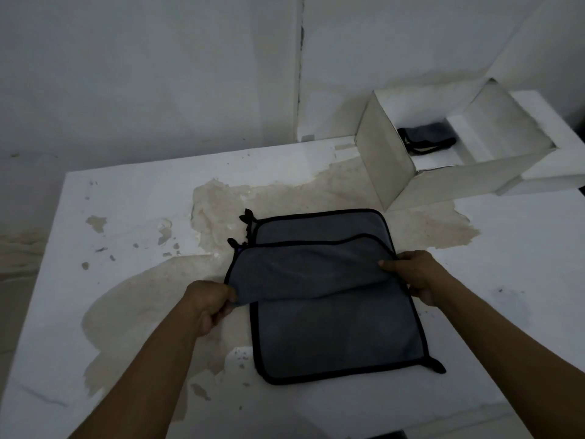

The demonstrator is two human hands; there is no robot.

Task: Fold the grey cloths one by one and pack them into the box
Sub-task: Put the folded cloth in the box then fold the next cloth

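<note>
A grey cloth with black trim is lifted and partly folded over in the middle of the table. My left hand pinches its near left edge. My right hand grips its right edge. Under it lies another grey cloth, flat, with black piping and a small loop at its near right corner. A white box stands open at the far right, and a folded grey cloth lies inside it.
The white table has worn, peeled beige patches around the cloths. A white wall rises close behind it. The box's flap juts out to the right. A dark object shows at the bottom edge.
</note>
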